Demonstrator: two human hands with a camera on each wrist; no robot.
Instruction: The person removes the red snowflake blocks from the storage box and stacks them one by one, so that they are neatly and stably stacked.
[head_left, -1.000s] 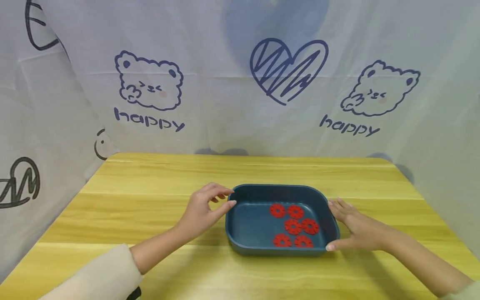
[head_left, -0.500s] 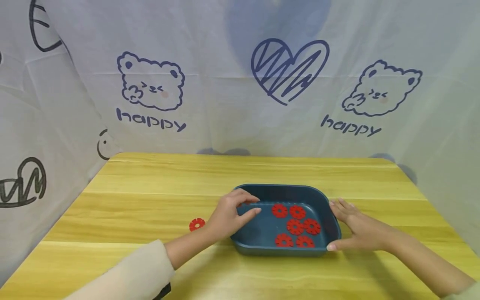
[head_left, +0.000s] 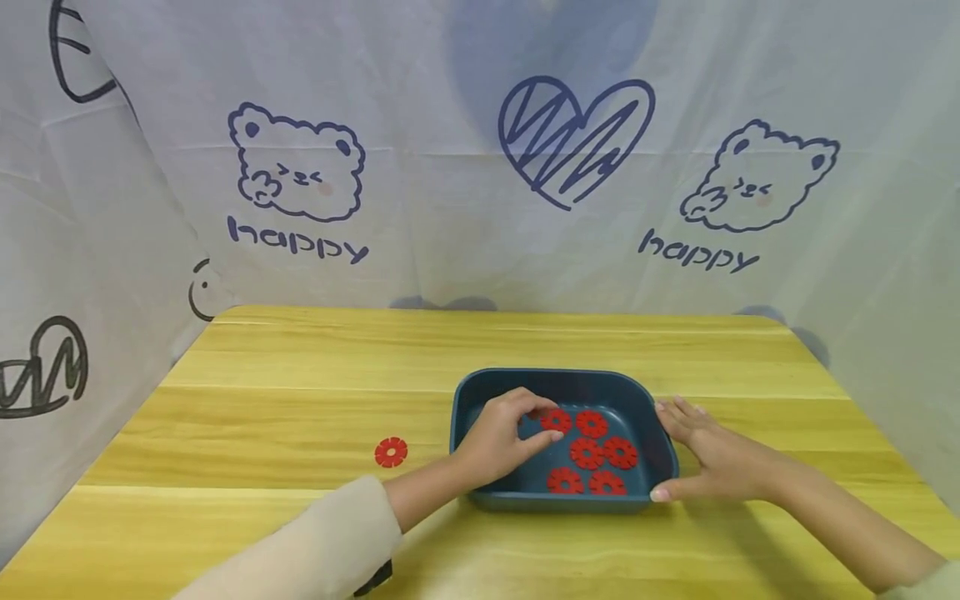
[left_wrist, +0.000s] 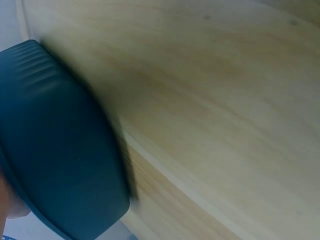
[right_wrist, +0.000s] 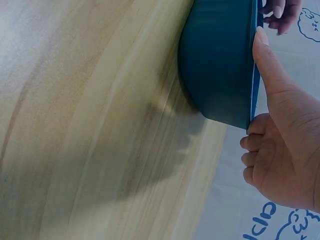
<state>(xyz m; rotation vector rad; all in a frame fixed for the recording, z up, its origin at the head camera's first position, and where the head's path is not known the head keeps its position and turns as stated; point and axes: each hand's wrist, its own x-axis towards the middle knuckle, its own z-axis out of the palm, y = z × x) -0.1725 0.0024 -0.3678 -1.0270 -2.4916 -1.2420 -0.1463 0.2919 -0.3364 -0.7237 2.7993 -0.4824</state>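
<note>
A dark blue rectangular bin [head_left: 570, 502] sits on the wooden table with several red notched discs [head_left: 587, 453] flat on its floor. My left hand [head_left: 501, 437] reaches over the left wall into the bin. Its thumb and index finger are apart, around the back-left disc [head_left: 555, 422]. A bit of red shows beneath its bent fingers; the other fingers are hidden. At the bin's right end my right hand [head_left: 720, 458] touches the rim, fingers along the side and thumb [right_wrist: 267, 62] at the front corner. One more red disc [head_left: 391, 452] lies on the table left of the bin.
The wooden table [head_left: 270, 433] extends around the bin on all sides. Behind it hangs a pale cloth [head_left: 435, 208] printed with bears and a heart; more cloth hangs at the left and right.
My left hand has moved right from the bin's left rim to over the discs, uncovering the disc on the table. The right hand and bin stay in place.
</note>
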